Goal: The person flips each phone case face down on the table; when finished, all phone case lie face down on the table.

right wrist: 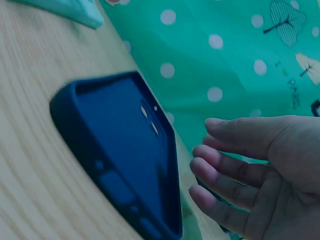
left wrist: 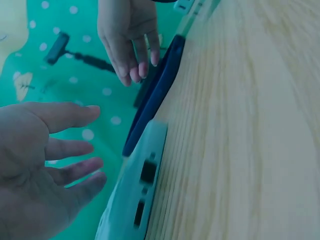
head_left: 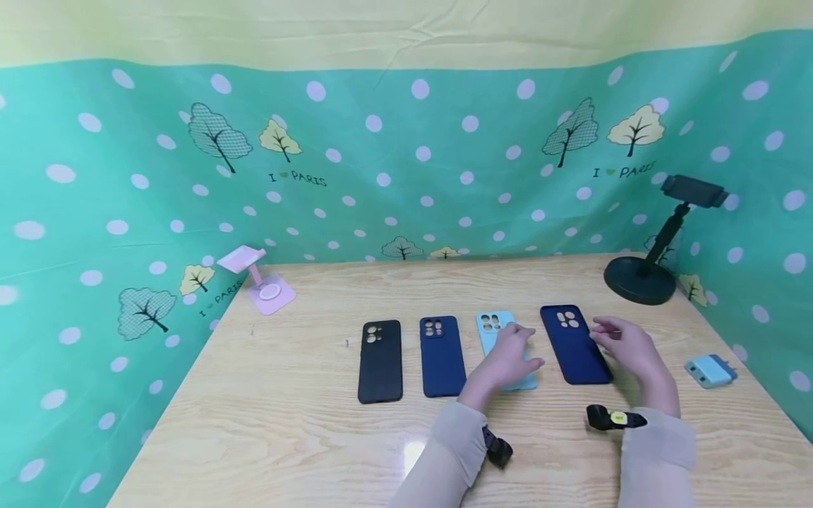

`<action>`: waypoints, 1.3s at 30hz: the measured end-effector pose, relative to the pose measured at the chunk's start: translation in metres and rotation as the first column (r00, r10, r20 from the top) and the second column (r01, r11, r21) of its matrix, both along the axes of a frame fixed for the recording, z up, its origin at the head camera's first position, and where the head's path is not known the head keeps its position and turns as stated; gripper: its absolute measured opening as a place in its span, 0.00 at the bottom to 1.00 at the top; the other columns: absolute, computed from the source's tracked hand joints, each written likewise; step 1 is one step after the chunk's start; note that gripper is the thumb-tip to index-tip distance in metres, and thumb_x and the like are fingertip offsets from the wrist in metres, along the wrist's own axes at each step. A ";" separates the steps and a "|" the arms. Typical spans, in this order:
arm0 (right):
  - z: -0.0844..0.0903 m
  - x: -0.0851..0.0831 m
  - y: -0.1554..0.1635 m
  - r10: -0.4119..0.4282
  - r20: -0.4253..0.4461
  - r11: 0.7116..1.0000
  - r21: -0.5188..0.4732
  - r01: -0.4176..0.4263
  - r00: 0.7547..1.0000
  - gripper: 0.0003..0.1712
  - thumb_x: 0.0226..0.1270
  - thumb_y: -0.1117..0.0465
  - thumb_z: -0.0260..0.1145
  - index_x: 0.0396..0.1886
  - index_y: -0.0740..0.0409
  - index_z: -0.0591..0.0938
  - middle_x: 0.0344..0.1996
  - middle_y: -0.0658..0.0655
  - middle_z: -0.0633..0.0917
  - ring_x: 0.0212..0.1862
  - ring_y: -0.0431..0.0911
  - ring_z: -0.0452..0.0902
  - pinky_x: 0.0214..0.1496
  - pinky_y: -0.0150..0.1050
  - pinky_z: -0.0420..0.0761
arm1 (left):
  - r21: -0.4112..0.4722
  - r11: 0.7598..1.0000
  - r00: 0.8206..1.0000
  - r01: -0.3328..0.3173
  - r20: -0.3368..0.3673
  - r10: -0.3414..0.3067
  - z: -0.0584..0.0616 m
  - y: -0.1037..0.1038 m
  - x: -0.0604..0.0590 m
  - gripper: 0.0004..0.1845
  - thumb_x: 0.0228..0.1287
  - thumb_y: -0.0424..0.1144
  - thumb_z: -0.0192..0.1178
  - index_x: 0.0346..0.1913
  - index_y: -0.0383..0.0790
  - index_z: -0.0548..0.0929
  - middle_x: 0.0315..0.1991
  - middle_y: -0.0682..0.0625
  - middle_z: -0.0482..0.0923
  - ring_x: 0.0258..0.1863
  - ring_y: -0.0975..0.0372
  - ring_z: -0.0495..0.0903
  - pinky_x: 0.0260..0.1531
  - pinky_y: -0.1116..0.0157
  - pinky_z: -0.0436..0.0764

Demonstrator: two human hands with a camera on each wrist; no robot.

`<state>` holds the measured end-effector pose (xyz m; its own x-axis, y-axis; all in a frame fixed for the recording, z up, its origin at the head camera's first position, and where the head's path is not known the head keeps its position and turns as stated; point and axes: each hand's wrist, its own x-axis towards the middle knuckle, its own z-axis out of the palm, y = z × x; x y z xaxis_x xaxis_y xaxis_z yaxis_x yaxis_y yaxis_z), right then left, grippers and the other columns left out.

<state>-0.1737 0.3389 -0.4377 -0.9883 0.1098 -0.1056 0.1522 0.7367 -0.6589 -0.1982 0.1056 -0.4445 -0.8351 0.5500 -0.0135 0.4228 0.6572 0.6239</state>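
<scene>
Four phone cases lie side by side on the wooden table. My left hand point(head_left: 509, 356) hovers over the light blue phone case point(head_left: 488, 341), its fingers spread; the left wrist view shows the hand point(left wrist: 45, 165) apart from that case's edge point(left wrist: 132, 195). Beside the rightmost dark blue phone case point(head_left: 574, 353) is my right hand point(head_left: 631, 353), fingers loosely bent and holding nothing. In the right wrist view a gap shows between this hand point(right wrist: 255, 175) and the dark blue case point(right wrist: 125, 130), whose hollow side faces up. Part of the light blue case is hidden under the left hand.
A black phone case point(head_left: 380, 363) and another blue phone case point(head_left: 442, 356) lie to the left. A pink phone stand point(head_left: 272, 295) stands back left, a black phone stand point(head_left: 639, 281) back right. A light blue charger plug point(head_left: 710, 371) lies at right. Dotted green cloth point(head_left: 356, 204) encloses the table.
</scene>
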 end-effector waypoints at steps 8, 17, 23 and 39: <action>-0.006 0.000 0.006 -0.001 0.050 0.999 0.033 -0.001 0.999 0.29 0.75 0.59 0.54 0.65 0.77 0.65 0.53 0.76 0.75 0.55 0.68 0.73 0.48 0.52 0.81 | -0.075 0.996 0.999 0.047 0.000 -0.047 0.000 0.021 -0.008 0.31 0.67 0.47 0.61 0.69 0.40 0.68 0.60 0.49 0.72 0.60 0.66 0.71 0.58 0.75 0.71; -0.010 -0.002 0.001 0.013 0.044 0.997 0.081 -0.016 0.999 0.26 0.72 0.64 0.56 0.62 0.78 0.68 0.51 0.78 0.76 0.54 0.70 0.72 0.51 0.58 0.77 | -0.127 0.991 0.998 0.050 0.049 -0.045 -0.008 0.038 -0.016 0.34 0.63 0.47 0.65 0.69 0.36 0.68 0.44 0.52 0.75 0.43 0.68 0.72 0.42 0.75 0.73; -0.013 -0.004 0.001 0.009 0.018 0.996 0.093 -0.011 1.000 0.24 0.71 0.66 0.57 0.60 0.79 0.70 0.46 0.75 0.79 0.52 0.69 0.74 0.50 0.57 0.78 | -0.087 0.994 0.996 0.066 0.063 -0.061 -0.011 0.041 -0.016 0.32 0.64 0.44 0.64 0.67 0.34 0.70 0.34 0.54 0.68 0.32 0.68 0.67 0.31 0.75 0.69; -0.016 -0.004 0.003 -0.025 0.014 0.997 0.079 0.023 1.000 0.22 0.68 0.69 0.59 0.60 0.76 0.72 0.42 0.71 0.81 0.40 0.56 0.81 0.40 0.45 0.83 | -0.051 0.999 0.995 0.017 0.103 -0.011 -0.014 0.045 -0.013 0.32 0.65 0.41 0.62 0.69 0.36 0.68 0.55 0.50 0.72 0.52 0.69 0.71 0.53 0.76 0.72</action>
<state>-0.1773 0.3423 -0.4537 -0.9837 0.1420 -0.1107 0.1801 0.7821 -0.5966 -0.2111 0.1502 -0.4585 -0.8201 0.5580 -0.1269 0.3679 0.6840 0.6299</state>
